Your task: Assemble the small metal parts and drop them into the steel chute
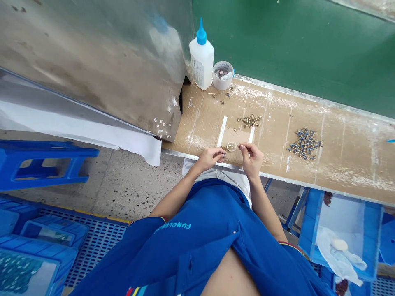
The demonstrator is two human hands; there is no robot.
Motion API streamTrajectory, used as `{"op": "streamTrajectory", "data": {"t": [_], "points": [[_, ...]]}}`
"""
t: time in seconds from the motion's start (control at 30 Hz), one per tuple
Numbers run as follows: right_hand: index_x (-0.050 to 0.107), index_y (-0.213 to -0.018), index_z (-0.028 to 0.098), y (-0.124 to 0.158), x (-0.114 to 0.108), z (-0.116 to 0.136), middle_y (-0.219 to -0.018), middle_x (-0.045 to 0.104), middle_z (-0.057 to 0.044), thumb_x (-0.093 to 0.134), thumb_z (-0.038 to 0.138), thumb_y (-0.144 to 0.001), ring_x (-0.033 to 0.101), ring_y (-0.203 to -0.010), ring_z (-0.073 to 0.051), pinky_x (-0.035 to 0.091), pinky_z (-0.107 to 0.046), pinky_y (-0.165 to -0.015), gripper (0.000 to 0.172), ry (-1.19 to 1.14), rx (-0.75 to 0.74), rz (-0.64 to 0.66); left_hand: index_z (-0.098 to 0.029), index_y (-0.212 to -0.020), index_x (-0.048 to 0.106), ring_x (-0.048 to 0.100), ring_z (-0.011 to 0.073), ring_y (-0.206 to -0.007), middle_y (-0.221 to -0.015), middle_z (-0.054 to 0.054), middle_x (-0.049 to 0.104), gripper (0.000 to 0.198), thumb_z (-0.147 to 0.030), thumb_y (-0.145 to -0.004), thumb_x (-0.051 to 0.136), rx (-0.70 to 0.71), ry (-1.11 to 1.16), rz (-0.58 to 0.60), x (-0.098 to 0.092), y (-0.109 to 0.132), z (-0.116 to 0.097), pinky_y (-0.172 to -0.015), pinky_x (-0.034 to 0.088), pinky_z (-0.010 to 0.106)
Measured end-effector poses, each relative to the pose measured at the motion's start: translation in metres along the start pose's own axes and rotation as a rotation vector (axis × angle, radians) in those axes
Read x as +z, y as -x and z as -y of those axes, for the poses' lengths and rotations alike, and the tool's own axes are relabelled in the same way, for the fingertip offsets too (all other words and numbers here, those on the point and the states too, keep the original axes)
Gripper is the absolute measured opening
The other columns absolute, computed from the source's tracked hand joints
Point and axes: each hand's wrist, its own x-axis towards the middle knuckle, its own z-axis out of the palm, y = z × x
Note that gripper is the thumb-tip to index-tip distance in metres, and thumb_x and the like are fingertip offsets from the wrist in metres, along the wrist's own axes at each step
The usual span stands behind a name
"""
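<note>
My left hand (210, 159) and my right hand (251, 158) are close together at the near edge of the cardboard-covered bench (342, 160). A small pale ring (231, 146) sits between them, gripped at its left side by my left fingers. My right fingers pinch a thin pin-like tool (239, 146) whose tip reaches the ring. Below the ring lies a brown cardboard pad (234, 137), flanked by white strips (221, 131). A heap of small brass parts (249, 120) lies just beyond my hands, and a heap of blue-and-metal parts (305, 143) lies further right.
A white glue bottle (201, 55) with a blue nozzle and a small plastic cup (222, 75) stand at the bench's back edge. A steel panel (92, 61) rises at left, with a green board (293, 37) behind. Blue crates (339, 234) and a blue stool (40, 164) stand below.
</note>
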Motion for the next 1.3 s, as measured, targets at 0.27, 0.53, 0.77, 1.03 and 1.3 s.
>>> {"op": "streamTrajectory", "data": {"t": [0.27, 0.53, 0.77, 1.03, 1.3], "points": [[0.073, -0.095, 0.022, -0.011, 0.001, -0.018, -0.097, 0.072, -0.009, 0.057, 0.044, -0.096, 0.067, -0.084, -0.020, 0.054, -0.032, -0.069, 0.027, 0.095, -0.116, 0.048, -0.012, -0.091, 0.070, 0.072, 0.0142, -0.063, -0.071, 0.004, 0.072, 0.025, -0.037, -0.084, 0.069, 0.002, 0.009, -0.002, 0.000, -0.001, 0.001, -0.064, 0.061, 0.023], [0.073, -0.100, 0.021, -0.087, -0.011, -0.057, -0.089, 0.069, -0.006, 0.051, 0.028, -0.095, 0.063, -0.080, -0.020, 0.052, -0.034, -0.077, 0.023, 0.353, -0.131, 0.105, -0.013, -0.089, 0.069, 0.070, 0.0133, -0.063, -0.071, 0.004, 0.071, 0.022, -0.035, -0.085, 0.067, 0.032, -0.043, -0.013, 0.000, 0.000, -0.001, -0.060, 0.059, 0.021], [0.070, -0.087, 0.022, -0.098, -0.007, -0.057, -0.091, 0.065, -0.006, 0.054, 0.020, -0.090, 0.059, -0.083, -0.020, 0.049, -0.034, -0.080, 0.016, 0.472, -0.167, 0.229, -0.012, -0.090, 0.070, 0.066, 0.0122, -0.063, -0.077, 0.006, 0.071, 0.024, -0.034, -0.087, 0.063, 0.093, -0.075, -0.037, 0.003, 0.004, -0.007, -0.060, 0.055, 0.021], [0.066, -0.084, 0.020, -0.054, -0.017, -0.009, -0.080, 0.071, -0.003, 0.069, 0.034, -0.086, 0.067, -0.075, -0.018, 0.056, -0.034, -0.073, 0.014, 0.022, 0.080, 0.128, -0.014, -0.096, 0.075, 0.063, 0.0125, -0.070, -0.084, 0.007, 0.073, 0.021, -0.028, -0.094, 0.060, 0.273, -0.236, -0.155, 0.000, 0.015, -0.044, -0.062, 0.048, 0.022], [0.073, -0.087, 0.022, -0.001, -0.014, 0.056, -0.081, 0.078, -0.004, 0.081, 0.055, -0.076, 0.074, -0.073, -0.018, 0.065, -0.036, -0.073, 0.036, -0.378, 0.287, 0.155, -0.014, -0.095, 0.077, 0.064, 0.0124, -0.069, -0.085, 0.007, 0.076, 0.022, -0.030, -0.097, 0.061, 0.397, -0.337, -0.205, 0.007, 0.016, -0.074, -0.065, 0.050, 0.023]]}}
